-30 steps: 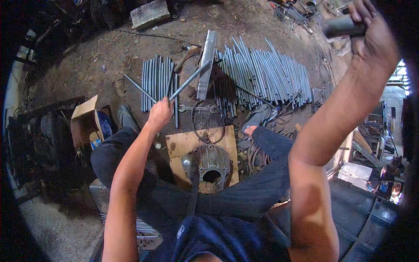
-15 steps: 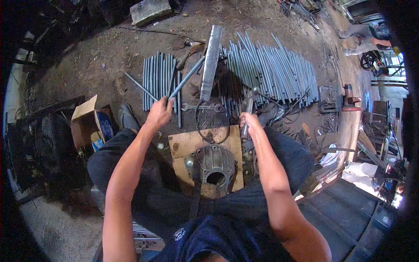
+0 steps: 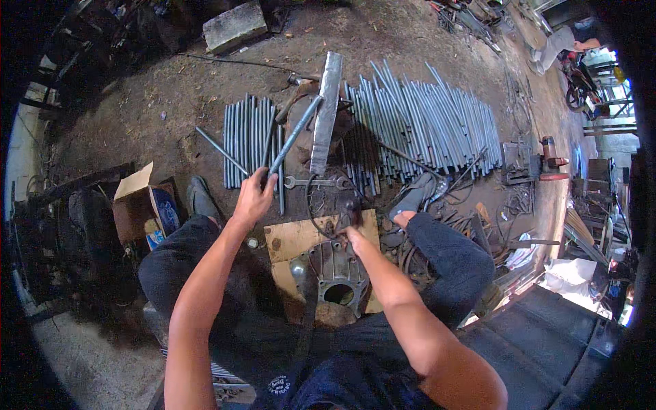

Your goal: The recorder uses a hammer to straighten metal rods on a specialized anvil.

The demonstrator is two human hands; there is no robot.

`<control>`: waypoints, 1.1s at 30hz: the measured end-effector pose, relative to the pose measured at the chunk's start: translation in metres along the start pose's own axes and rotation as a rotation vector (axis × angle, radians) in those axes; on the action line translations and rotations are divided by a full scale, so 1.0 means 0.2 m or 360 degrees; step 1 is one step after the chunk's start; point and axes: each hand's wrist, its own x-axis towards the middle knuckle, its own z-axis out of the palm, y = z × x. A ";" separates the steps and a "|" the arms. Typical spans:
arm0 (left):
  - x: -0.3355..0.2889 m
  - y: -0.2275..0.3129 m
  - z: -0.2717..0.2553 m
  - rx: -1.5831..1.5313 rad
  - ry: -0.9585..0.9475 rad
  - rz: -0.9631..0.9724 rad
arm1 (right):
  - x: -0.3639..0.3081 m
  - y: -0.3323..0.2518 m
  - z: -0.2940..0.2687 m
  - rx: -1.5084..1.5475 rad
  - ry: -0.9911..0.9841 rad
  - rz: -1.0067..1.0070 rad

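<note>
My left hand (image 3: 256, 196) is closed around a grey metal rod (image 3: 298, 133), which slants up to the right. The rod's far end is at the left side of an upright-looking steel bar (image 3: 326, 113). A thin dark rod (image 3: 268, 147) also comes out of that fist. My right hand (image 3: 350, 231) grips a hammer (image 3: 350, 209), whose head looks dark and blurred, over the top of a cast metal housing (image 3: 336, 270). The housing rests on flattened cardboard (image 3: 279, 236). Beyond it lies a double open-ended wrench (image 3: 316, 183), with a dark loop of cable beside it.
Grey rods lie in a small row (image 3: 239, 143) at left and a large heap (image 3: 430, 123) at right. An open cardboard box (image 3: 140, 205) stands left, a concrete block (image 3: 234, 26) far back. Another person (image 3: 557, 48) is at the upper right, near a motorcycle (image 3: 577, 85).
My right hand and the hammer have swung down and left, from beside my right foot to over the housing. My left hand is slightly lower, still holding the rods.
</note>
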 end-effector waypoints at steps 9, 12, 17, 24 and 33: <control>0.08 0.10 0.02 0.0037 -0.0248 -0.0193 | 0.30 0.12 -0.33 -0.0544 0.0418 -0.0119; 0.02 -0.02 -0.03 0.0121 -0.0150 -0.0091 | 0.12 0.00 -0.10 -0.0332 0.0148 0.0161; 0.07 -0.02 0.13 0.0355 -0.0181 0.0071 | -0.05 -0.24 -0.24 -0.0359 -0.0113 0.0048; 0.03 -0.13 0.10 0.0629 -0.0217 0.0179 | -1.69 -1.19 0.38 -0.0633 0.0169 -0.1456; 0.07 -0.08 0.10 0.0638 -0.0223 0.0191 | -2.60 -1.34 0.94 -0.0419 0.0196 -0.3411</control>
